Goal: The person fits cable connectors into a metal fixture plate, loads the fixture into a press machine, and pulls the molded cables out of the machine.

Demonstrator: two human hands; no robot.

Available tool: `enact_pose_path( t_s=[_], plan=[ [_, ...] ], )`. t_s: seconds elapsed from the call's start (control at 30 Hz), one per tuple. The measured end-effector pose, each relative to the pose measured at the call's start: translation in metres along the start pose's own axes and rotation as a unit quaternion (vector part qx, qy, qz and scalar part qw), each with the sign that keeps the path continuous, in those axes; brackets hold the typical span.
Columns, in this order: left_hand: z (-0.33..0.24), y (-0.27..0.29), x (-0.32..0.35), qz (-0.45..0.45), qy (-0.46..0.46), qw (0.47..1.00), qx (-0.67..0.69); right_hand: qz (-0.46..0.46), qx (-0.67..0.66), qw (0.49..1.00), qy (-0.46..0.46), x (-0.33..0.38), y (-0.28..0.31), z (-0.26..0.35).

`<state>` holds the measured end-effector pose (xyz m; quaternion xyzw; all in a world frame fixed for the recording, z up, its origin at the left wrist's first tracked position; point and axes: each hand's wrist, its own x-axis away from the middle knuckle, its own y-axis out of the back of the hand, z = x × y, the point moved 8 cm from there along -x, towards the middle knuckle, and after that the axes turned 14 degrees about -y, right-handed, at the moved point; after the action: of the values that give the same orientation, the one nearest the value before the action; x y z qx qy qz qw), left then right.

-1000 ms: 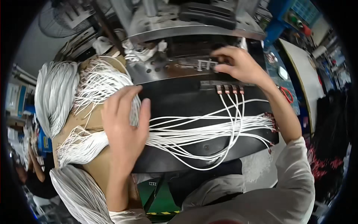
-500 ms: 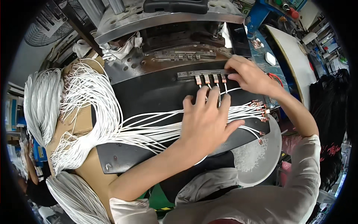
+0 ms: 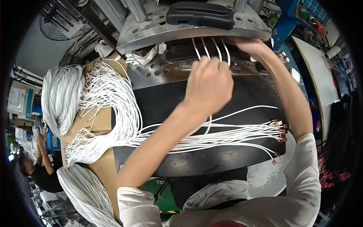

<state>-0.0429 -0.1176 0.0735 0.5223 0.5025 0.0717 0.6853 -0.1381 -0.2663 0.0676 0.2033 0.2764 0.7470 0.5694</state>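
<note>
White-jacketed and slender, four cables (image 3: 217, 48) are seen running side by side from beneath the heavy metal press plate (image 3: 196, 33) down to the left hand (image 3: 210, 85), whose fingers are curled closed and appear to grip them. Each is judged to be light, springy and easily bent, so that little stiffness can be expected over a long free length; the smooth covering may slip if pinched loosely. The upper ends are hidden under the plate and, being probably the more delicate part, are better left unpinched; a hold is best taken on the plain jacket a short way below, with the four spread apart by the fingers. The right hand (image 3: 249, 45) is reached in under the plate's right side; its fingertips are covered, and whether it is open or closed cannot be told. Below, more white cables (image 3: 227, 136) are laid across the black bench (image 3: 162, 92), their copper-coloured ends (image 3: 281, 132) gathered at the right. Farther out, a white cable heap (image 3: 124, 109) and a grey-white hank (image 3: 62, 98) are seen at the left.
</note>
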Motion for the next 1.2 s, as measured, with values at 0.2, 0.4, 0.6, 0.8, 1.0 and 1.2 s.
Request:
enact_pose_path(
  t_s=[0.2, 0.4, 0.6, 0.8, 1.0, 1.2],
  plan=[
    [0.075, -0.02, -0.001, 0.077, 0.1, 0.992, 0.006, -0.202, 0.42, 0.851, 0.241, -0.053, -0.017, -0.02],
    [0.091, -0.025, -0.001, 0.099, 0.142, 0.983, 0.053, -0.309, 0.422, 0.754, 0.397, -0.064, -0.021, -0.039],
    [0.09, -0.013, 0.006, -0.036, 0.113, 0.992, -0.033, -0.196, 0.28, 0.875, 0.343, -0.034, -0.029, 0.012],
    [0.103, -0.027, 0.017, 0.185, 0.257, 0.948, -0.035, -0.037, 0.066, 0.992, 0.102, -0.049, -0.032, -0.013],
    [0.09, 0.0, 0.011, -0.111, 0.192, 0.97, -0.102, -0.16, 0.167, 0.935, 0.269, -0.064, -0.003, -0.039],
    [0.051, 0.048, 0.073, -0.127, 0.23, 0.959, 0.104, 0.116, -0.108, 0.987, 0.022, 0.077, -0.058, 0.008]
  ],
)
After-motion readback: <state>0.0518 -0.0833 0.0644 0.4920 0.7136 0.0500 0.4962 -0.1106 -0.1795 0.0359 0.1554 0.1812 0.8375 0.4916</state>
